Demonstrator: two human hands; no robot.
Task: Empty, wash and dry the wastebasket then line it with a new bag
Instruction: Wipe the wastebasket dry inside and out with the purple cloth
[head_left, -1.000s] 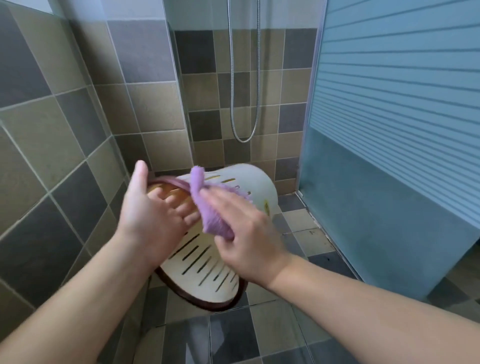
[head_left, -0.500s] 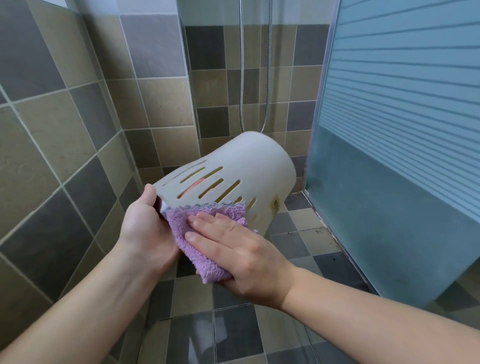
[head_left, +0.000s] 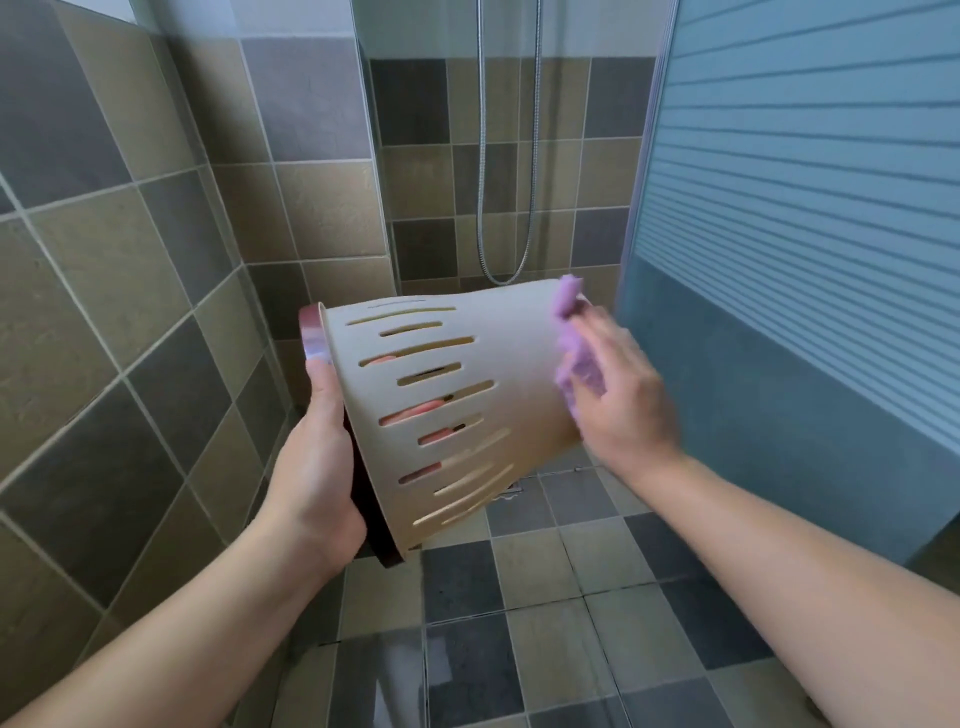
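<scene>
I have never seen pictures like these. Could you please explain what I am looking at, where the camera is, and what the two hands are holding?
There is no machine here. A person wears a wide-angle camera on the head, and it looks forward and down, so you see that person's own two bare arms. The place is a tiled shower corner, with a shower hose hanging on the far wall and a frosted glass door on the right.

The left hand grips the dark rim of a cream wastebasket with slots in its wall. It is held in the air, tipped on its side, with its bottom toward the right. The right hand presses a purple cloth against that bottom end, apparently drying it. The hand is blurred. Nothing lies on the tiled floor.
</scene>
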